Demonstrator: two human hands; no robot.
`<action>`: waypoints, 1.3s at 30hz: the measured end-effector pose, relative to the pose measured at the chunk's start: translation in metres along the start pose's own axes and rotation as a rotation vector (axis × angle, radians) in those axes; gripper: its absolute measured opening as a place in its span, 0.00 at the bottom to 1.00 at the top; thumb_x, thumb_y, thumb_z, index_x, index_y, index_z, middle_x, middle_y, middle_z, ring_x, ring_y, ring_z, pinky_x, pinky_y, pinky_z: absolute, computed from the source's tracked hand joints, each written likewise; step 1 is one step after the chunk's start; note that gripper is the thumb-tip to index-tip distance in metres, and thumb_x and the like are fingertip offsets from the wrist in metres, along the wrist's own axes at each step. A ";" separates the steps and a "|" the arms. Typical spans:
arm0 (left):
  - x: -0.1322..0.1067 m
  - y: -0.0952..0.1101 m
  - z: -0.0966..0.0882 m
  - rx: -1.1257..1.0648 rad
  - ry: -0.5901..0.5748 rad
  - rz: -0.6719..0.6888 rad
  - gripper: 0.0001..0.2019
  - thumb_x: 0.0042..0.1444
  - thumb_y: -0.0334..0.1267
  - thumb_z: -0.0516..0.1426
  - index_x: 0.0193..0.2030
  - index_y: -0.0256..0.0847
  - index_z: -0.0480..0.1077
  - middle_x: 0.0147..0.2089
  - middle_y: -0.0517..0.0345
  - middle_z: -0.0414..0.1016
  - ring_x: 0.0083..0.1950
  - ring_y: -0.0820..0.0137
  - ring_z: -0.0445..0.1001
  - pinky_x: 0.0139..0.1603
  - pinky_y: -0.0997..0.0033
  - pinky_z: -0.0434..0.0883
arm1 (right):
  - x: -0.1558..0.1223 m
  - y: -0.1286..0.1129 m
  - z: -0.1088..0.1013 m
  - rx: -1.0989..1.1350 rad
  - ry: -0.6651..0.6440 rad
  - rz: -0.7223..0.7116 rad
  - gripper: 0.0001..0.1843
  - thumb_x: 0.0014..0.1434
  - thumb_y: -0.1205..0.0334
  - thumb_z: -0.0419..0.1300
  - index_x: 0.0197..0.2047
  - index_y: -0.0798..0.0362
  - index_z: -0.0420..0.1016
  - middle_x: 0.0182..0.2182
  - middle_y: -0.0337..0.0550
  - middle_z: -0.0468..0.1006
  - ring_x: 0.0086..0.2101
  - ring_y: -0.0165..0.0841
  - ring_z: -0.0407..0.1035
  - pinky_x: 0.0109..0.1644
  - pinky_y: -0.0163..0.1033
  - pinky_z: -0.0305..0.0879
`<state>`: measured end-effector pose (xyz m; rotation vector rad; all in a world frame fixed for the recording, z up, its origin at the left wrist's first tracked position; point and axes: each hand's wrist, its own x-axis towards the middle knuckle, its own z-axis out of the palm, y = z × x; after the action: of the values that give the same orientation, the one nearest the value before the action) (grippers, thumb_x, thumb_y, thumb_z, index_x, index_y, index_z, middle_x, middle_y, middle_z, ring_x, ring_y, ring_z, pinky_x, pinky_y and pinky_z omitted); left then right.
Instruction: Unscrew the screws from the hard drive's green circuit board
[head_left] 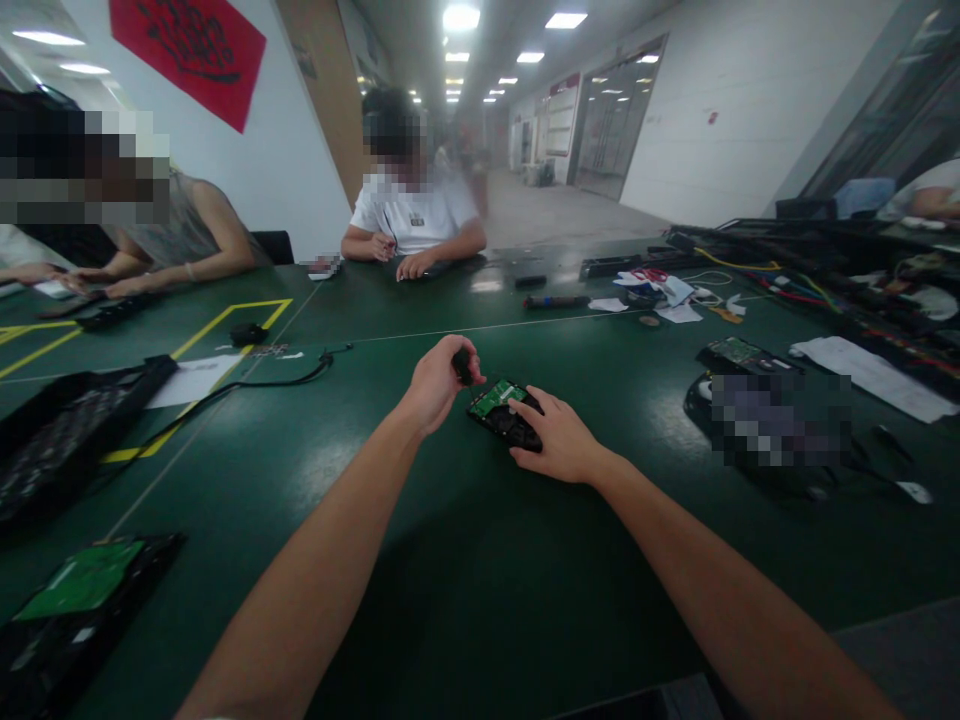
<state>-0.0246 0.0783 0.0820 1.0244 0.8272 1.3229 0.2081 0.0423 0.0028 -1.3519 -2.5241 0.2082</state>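
Observation:
A black hard drive with a green circuit board (501, 398) lies on the green table in front of me. My right hand (559, 435) grips its right end, fingers over the top and thumb along the near edge. Just beyond the drive's left corner, my left hand (442, 385) is closed around the dark handle of a screwdriver (463, 366). Its thin shaft points down toward the drive's edge; whether the tip touches a screw is too small to tell.
Another hard drive (82, 580) lies at the near left, below a black tray (82, 425) of small parts. A black cable (277, 382) runs across the left. On the right are another circuit-board device (742, 352) and heaped wiring (825, 280). Co-workers (416, 225) sit across the table.

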 end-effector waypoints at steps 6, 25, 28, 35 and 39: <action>0.000 -0.004 -0.002 -0.013 -0.070 -0.008 0.18 0.63 0.55 0.62 0.35 0.43 0.68 0.26 0.64 0.63 0.29 0.71 0.66 0.41 0.66 0.75 | 0.000 0.000 0.001 -0.004 0.002 0.000 0.46 0.62 0.38 0.65 0.77 0.50 0.61 0.76 0.63 0.54 0.72 0.61 0.54 0.73 0.66 0.52; -0.003 0.007 -0.007 0.224 -0.108 0.077 0.16 0.61 0.52 0.66 0.37 0.40 0.78 0.36 0.55 0.75 0.38 0.68 0.74 0.42 0.67 0.70 | 0.000 0.000 0.002 0.007 -0.001 0.007 0.46 0.62 0.38 0.65 0.77 0.48 0.60 0.77 0.60 0.52 0.72 0.62 0.53 0.74 0.67 0.52; -0.003 0.005 -0.007 0.136 -0.096 0.039 0.14 0.61 0.50 0.65 0.40 0.40 0.77 0.35 0.55 0.76 0.37 0.66 0.76 0.42 0.64 0.72 | 0.000 0.000 0.001 0.004 0.001 0.014 0.47 0.62 0.37 0.65 0.77 0.48 0.60 0.77 0.60 0.53 0.72 0.61 0.54 0.73 0.67 0.52; -0.001 -0.004 0.005 0.009 -0.027 0.036 0.11 0.64 0.47 0.59 0.37 0.42 0.70 0.28 0.61 0.68 0.31 0.69 0.69 0.41 0.65 0.73 | 0.000 0.000 0.001 -0.004 0.010 -0.006 0.46 0.62 0.39 0.66 0.76 0.50 0.61 0.76 0.63 0.54 0.71 0.61 0.55 0.73 0.66 0.52; -0.001 -0.006 0.004 0.068 -0.067 0.047 0.18 0.63 0.55 0.61 0.36 0.43 0.67 0.27 0.63 0.66 0.29 0.70 0.67 0.39 0.67 0.72 | 0.000 0.001 0.002 0.002 0.019 -0.003 0.46 0.62 0.39 0.66 0.76 0.49 0.61 0.76 0.62 0.55 0.72 0.61 0.54 0.73 0.66 0.53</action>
<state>-0.0186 0.0773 0.0777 1.1414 0.8060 1.3001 0.2079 0.0425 0.0005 -1.3426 -2.5101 0.1958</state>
